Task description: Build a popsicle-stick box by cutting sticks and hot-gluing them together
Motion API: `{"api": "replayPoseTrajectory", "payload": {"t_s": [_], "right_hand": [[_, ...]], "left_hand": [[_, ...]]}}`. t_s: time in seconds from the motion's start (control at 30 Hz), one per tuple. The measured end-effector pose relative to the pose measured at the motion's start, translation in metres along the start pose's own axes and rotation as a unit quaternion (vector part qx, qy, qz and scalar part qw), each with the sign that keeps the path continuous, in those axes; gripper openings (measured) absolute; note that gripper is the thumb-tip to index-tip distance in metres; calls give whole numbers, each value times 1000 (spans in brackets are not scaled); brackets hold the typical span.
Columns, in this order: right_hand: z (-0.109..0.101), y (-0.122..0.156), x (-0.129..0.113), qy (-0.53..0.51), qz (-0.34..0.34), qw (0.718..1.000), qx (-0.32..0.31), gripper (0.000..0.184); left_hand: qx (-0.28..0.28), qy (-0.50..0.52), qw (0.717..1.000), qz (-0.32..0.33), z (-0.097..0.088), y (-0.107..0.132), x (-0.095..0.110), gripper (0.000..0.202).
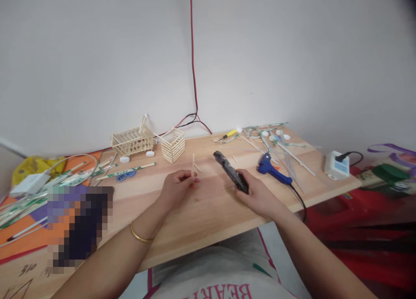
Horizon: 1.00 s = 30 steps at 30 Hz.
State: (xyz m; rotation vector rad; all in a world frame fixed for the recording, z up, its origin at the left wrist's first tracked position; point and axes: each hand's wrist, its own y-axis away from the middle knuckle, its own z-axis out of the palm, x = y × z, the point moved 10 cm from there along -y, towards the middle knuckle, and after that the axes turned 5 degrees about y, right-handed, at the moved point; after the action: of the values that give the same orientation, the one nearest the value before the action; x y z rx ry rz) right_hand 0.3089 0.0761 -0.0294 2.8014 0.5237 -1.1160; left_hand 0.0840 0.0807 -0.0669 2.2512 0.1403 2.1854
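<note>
My left hand (pixel 180 186) pinches a thin wooden stick (pixel 193 164), held upright above the table. My right hand (pixel 255 194) is wrapped round the handle of a black pliers-like tool (pixel 230 170), whose head points away and to the left; its jaws are hard to make out. Behind my left hand, a small lattice corner (pixel 173 148) built of sticks stands on the table. To its left is a larger stick-built cart frame (pixel 131 141). A short piece of stick (pixel 198 167) lies just beyond my left fingers.
A blue glue gun (pixel 273 169) lies right of my right hand, its cord hanging over the edge. A yellow-handled knife (pixel 229 135), plastic strips and white discs are at the back right. A white power socket (pixel 337 164) sits on the right corner. Wrapped chopsticks (pixel 130 171) lie left.
</note>
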Motion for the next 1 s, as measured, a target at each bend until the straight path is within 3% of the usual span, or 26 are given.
{"api": "replayPoseTrajectory", "payload": {"t_s": [0.17,0.43,0.73,1.0], "right_hand": [[17,3,-29,106,-60,993,-6,54],[38,0,-53,125,-98,987,-10,50],[43,1,-51,119,-93,988,-22,48],[48,-2,-46,119,-81,989,-20,42]], "left_hand": [[31,-92,989,113,-4,9,28,14],[28,-216,954,205,3,20,48,21],[25,-261,927,268,8,28,60,17],[54,-300,898,318,7,34,65,18]]}}
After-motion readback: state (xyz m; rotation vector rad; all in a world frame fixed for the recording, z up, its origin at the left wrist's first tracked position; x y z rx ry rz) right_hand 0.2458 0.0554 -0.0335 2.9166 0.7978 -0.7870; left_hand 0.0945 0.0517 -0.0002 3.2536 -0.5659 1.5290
